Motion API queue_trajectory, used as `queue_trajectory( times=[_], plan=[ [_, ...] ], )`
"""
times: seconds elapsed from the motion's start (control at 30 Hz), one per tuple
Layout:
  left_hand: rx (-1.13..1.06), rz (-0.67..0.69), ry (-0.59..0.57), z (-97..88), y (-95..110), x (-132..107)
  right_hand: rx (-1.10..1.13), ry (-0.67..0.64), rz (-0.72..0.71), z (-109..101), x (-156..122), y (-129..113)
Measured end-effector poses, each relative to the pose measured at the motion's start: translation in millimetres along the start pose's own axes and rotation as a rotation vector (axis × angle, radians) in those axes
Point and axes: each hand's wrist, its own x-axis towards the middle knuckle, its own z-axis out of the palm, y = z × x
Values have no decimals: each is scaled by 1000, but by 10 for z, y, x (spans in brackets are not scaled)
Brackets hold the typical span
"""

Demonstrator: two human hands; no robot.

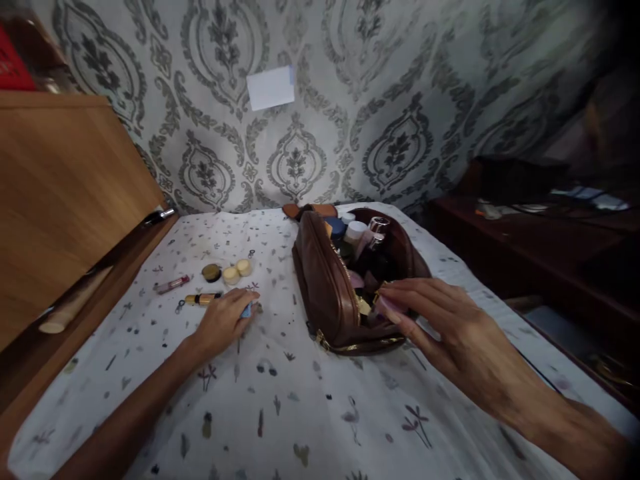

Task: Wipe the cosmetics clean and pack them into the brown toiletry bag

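Note:
A brown leather toiletry bag (pixel 323 280) stands unzipped on the printed cloth, filled with jars and bottles. My right hand (pixel 450 327) is at the near right of its opening, thumb and fingers closed on a small pinkish-purple item (pixel 387 305) whose kind I cannot make out. Inside the bag are a white-lidded jar (pixel 356 231) and a bottle with a shiny cap (pixel 379 225). My left hand (pixel 225 319) rests on the cloth, its fingers closed around a small blue object (pixel 247 311), mostly hidden. Just beyond that hand lies a gold-and-black tube (pixel 201 299).
A lip gloss tube (pixel 171 285), a dark round pot (pixel 211 272) and small cream-coloured pots (pixel 237 271) lie at the left. A wooden cabinet (pixel 70 200) borders the left side. Patterned wall behind bears a white card (pixel 271 88); dark furniture (pixel 500 253) stands right.

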Motion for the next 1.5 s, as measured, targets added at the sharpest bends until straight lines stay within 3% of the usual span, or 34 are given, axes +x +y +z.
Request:
queue_trajectory(
  times=[0.13, 0.27, 0.43, 0.6, 0.7, 0.8, 0.97, 1.13, 1.27, 1.37, 1.5],
  plan=[
    [14, -275, 105, -140, -315, 34, -31, 75, 21, 3, -5, -83],
    [50, -542, 152, -249, -763, 105, 29, 191, 43, 34, -14, -338],
    [25, -553, 62, -152, -1151, 161, 328, 120, -104, 342, 40, -770],
    [-36, -522, -44, -12, -1207, 133, 570, -141, -43, 841, 185, -1032],
    [-50, -556, 13, -24, -1167, 108, 675, -271, 114, 1159, 235, -1074],
    [-87, -583, 107, -106, -1094, 98, 862, -355, 357, 1468, 227, -1060],
    [-273, -547, 177, -190, -807, 138, 1274, -298, 688, 1749, 186, -978],
    [-545, -423, 108, -29, -214, 232, 1463, -215, 742, 1733, 190, -940],
    [-567, -313, 65, 97, 187, 250, 1502, -189, 758, 1727, 188, -949],
    [-518, -295, 64, 148, 296, 219, 1504, -167, 773, 1736, 183, -956],
    [-486, -305, 80, 189, 294, 151, 1479, -177, 758, 1728, 182, -958]
  ],
)
